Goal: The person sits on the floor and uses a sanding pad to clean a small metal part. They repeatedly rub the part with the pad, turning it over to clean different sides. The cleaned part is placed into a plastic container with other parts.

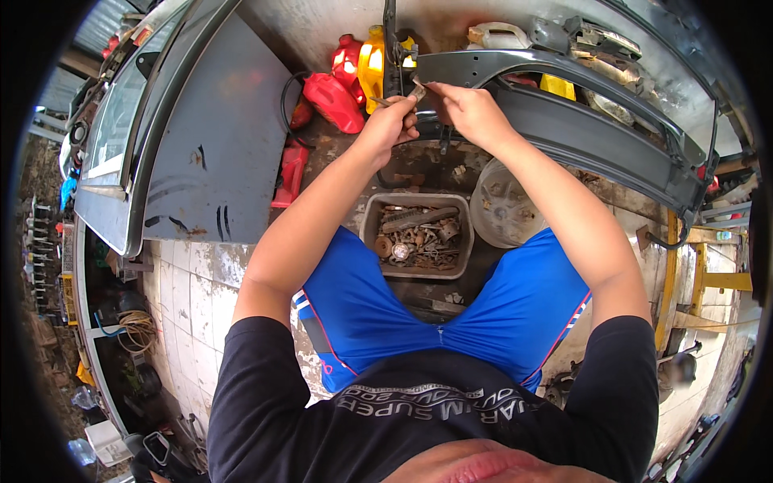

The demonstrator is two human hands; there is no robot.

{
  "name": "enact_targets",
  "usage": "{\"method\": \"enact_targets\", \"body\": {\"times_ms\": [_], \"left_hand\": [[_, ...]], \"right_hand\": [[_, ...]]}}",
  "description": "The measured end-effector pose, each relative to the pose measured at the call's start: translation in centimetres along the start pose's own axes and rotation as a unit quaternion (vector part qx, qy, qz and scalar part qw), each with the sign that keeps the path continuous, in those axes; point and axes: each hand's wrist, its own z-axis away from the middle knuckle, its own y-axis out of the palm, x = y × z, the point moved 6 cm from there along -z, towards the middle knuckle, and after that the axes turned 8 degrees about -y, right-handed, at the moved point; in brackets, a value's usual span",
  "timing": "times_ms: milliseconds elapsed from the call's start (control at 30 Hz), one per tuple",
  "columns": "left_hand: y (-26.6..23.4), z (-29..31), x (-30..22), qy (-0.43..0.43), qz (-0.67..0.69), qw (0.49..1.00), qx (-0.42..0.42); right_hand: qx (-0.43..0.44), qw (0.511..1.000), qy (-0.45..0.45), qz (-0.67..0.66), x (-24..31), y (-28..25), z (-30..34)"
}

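My left hand (390, 127) is closed round a small, worn metal piece (417, 90), which sticks up past the fingertips. A thin dark rod end shows at the same hand's left side; its kind is unclear. Close on the right, my right hand (477, 117) has its fingers bent together and pointing at the metal piece. Whatever it pinches is too small to make out. Both hands are raised in front of a dark grey car body panel (564, 121). Below them, between my knees, stands a grey plastic bin (368, 233) of rusty bolts and metal parts (419, 233).
A grey car door (213, 153) leans at the left. Red jugs (334, 101) and a yellow jug (372, 64) stand by the wall. A round, clear tub (503, 205) sits right of the bin. Yellow framing (696, 278) rises at the right, and coiled hose (138, 330) lies low left.
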Motion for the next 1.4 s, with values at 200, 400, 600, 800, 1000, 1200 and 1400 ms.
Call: {"method": "enact_targets", "body": {"times_ms": [200, 400, 600, 800, 1000, 1200, 1400], "left_hand": [[0.2, -0.1, -0.9, 0.027, -0.022, 0.999, 0.011], [0.7, 0.3, -0.9, 0.037, -0.03, 0.999, 0.024], [0.7, 0.2, -0.9, 0.041, -0.025, 0.998, 0.027], [0.6, 0.4, -1.7, 0.063, -0.038, 0.997, 0.031], [0.1, -0.2, -1.0, 0.047, -0.026, 0.998, 0.034], [0.5, 0.2, -1.6, 0.128, -0.268, 0.955, -0.012], [2.4, 3.5, -4.9, 0.342, -0.545, 0.754, -0.132]], "right_hand": [[-0.101, 0.993, -0.055, -0.003, 2.3, -1.5, -0.2], [-0.023, 0.999, -0.004, 0.039, -1.7, 1.4, 0.9], [-0.074, 0.996, -0.046, 0.013, 1.2, 0.0, -0.2], [-0.035, 0.996, -0.026, 0.081, -1.9, 0.5, 0.8], [-0.015, 0.997, -0.076, 0.006, 1.3, 0.2, -0.1], [0.001, 0.998, 0.067, 0.015, -3.1, -1.2, 0.2], [0.054, 0.926, 0.258, -0.271, -3.6, 0.6, 1.6]]}}
